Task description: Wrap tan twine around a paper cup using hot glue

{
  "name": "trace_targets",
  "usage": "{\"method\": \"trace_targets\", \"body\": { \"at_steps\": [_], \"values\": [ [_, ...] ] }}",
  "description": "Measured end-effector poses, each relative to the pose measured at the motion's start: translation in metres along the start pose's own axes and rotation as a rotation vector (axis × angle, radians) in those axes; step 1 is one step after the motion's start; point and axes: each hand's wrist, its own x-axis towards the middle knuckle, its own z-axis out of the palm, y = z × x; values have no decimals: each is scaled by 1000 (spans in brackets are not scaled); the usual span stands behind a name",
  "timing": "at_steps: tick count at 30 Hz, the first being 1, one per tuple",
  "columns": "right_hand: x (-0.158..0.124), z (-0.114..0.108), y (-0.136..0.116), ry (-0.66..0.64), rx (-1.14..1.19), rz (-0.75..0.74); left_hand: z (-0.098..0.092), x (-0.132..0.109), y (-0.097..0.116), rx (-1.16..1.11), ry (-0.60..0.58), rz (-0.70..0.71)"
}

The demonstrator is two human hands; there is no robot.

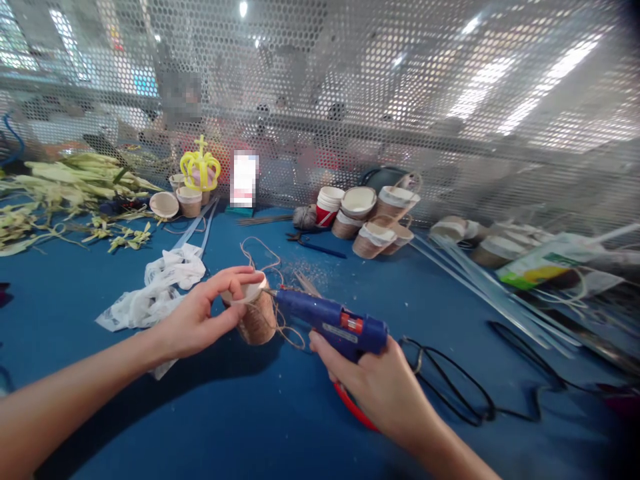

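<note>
My left hand (215,303) grips a paper cup (257,320) by its rim, fingers over the top and thumb on the near side. Brown twine (285,327) covers the cup's outside, and a loose length of it trails around the cup onto the table. In my right hand (367,373) is a blue hot glue gun (325,317), held by its handle. The gun's nozzle points left and is at the cup's rim; whether it touches cannot be made out. Beneath the gun and my right hand lies a pair of scissors (350,403) with red handles, partly hidden.
Crumpled white plastic (150,293) lies left of the cup. Pliers (317,247) and several wrapped cups (373,237) stand behind. Clear glue sticks (485,287) and a black cable (465,400) lie right. Dried husks (75,177) and a yellow crown (200,167) are back left, before a perforated metal screen (310,100).
</note>
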Motion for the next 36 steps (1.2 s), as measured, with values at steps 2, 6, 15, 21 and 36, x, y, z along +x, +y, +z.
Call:
{"method": "trace_targets", "body": {
  "at_steps": [2,6,15,21,36],
  "values": [
    [0,-1,0,-57,-24,21,0,0,0,-3,3,5],
    [-1,6,10,20,49,-10,0,0,0,1,-8,-4],
    [-6,10,11,75,8,-84,0,-1,-1,-22,-11,9],
    [-12,10,4,28,-102,-132,0,0,-2,-22,-22,22],
    [-8,16,19,113,-1,-76,1,1,-1,-34,-5,33]
  ]
}}
